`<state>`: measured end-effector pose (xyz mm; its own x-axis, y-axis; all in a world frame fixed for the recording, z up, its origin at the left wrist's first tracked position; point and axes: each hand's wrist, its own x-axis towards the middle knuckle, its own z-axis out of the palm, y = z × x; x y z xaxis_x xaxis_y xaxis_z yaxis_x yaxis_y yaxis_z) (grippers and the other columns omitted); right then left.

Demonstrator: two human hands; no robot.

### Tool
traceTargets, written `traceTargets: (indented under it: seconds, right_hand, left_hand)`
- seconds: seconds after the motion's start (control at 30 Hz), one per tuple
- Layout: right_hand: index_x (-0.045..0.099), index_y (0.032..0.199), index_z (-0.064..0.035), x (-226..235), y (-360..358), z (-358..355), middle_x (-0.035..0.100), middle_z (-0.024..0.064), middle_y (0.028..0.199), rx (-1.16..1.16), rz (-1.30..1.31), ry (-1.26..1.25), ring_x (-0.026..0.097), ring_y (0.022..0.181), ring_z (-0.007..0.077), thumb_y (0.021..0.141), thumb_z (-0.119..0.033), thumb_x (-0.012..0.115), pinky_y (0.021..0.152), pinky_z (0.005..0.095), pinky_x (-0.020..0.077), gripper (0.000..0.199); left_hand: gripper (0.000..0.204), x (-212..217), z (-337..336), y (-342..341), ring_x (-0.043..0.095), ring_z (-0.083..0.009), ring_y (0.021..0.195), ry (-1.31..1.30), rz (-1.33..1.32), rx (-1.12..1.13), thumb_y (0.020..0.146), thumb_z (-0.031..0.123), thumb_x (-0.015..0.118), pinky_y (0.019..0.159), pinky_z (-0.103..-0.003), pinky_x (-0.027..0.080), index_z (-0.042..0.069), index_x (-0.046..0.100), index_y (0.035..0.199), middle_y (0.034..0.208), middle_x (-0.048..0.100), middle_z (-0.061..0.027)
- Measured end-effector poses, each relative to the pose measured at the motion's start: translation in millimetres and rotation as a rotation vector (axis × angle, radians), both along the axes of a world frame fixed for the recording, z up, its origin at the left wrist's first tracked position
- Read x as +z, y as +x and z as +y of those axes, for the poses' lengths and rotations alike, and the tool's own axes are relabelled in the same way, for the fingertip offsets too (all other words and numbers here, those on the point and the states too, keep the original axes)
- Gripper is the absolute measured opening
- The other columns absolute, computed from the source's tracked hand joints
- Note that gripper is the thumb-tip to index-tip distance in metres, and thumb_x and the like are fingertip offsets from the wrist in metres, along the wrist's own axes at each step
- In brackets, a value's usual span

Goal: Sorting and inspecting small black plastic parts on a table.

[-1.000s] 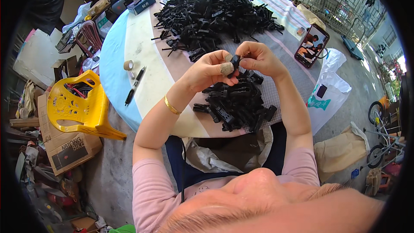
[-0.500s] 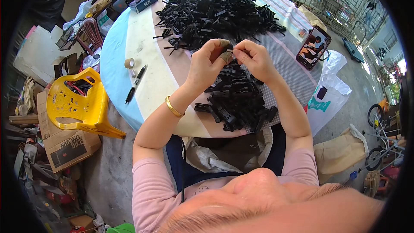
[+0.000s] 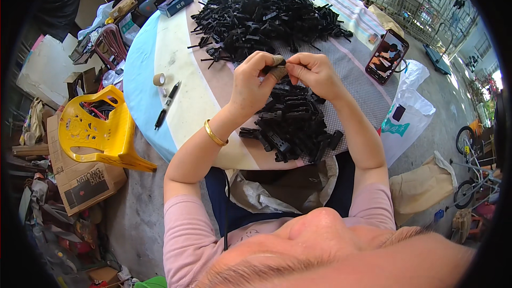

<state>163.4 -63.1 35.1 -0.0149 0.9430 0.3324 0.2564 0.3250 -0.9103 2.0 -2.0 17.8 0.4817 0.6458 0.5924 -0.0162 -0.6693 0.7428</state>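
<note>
Outdoor yard setup, pretty cluttered: a round table (image 3: 176, 69) with a striped cloth sits on concrete, with a yellow chair (image 3: 98, 133) tipped on its side and a cardboard box (image 3: 80, 181) off to the person's left. A phone (image 3: 386, 56) lies on the right side of the table, and a marker (image 3: 167, 104) and tape roll (image 3: 159, 79) sit on the left.

Both hands are raised above the table and meet at the fingertips. The left hand (image 3: 250, 88) is curled nearly closed, thumb and forefinger pinching a small part (image 3: 278, 66); some of those fingers look wrapped in tan tape. The right hand (image 3: 312, 72) is pinched onto the same spot from the other side. The part sits right between the two hands, so neither is really nearer, and it's so covered by fingers that I can't tell its long axis or even its exact shape.

Directly below the hands, toward the person, lies a near pile (image 3: 293, 128) of black plastic pieces. A far pile (image 3: 266, 18), much bigger and looser, spreads across the table beyond the hands.

Hard to say whether the two piles hold the same pieces. A grey bag (image 3: 277, 192) hangs at the table edge over the lap, contents hidden.
</note>
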Motion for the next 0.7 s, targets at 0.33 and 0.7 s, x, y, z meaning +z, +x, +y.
traceTargets:
  seconds: [0.33,0.7]
  right_hand:
    - [0.062,0.083,-0.0015,-7.5,22.4,15.9,0.061,0.0034,0.070,-0.032,-0.118,0.057,0.055,0.060,0.0095,0.077,-0.016,0.064,0.055,0.0220,0.0441,0.016]
    - [0.063,0.086,-0.0022,-57.3,21.6,74.8,0.064,0.0135,0.079,-0.187,-0.547,0.028,0.063,0.073,0.0255,0.066,-0.021,0.065,0.067,0.0317,0.0494,0.027]
  left_hand:
    - [0.028,19.6,-1.6,-7.7,0.058,-0.0132,0.070,-0.131,0.048,0.008,0.068,0.003,0.070,0.066,-0.027,0.048,0.000,0.056,0.092,0.081,0.061,-0.0083]
    - [0.017,14.8,25.9,-8.9,0.058,-0.0106,0.081,-0.163,0.126,-0.377,0.084,0.008,0.055,0.073,-0.023,0.047,-0.002,0.058,0.097,0.092,0.062,-0.0070]
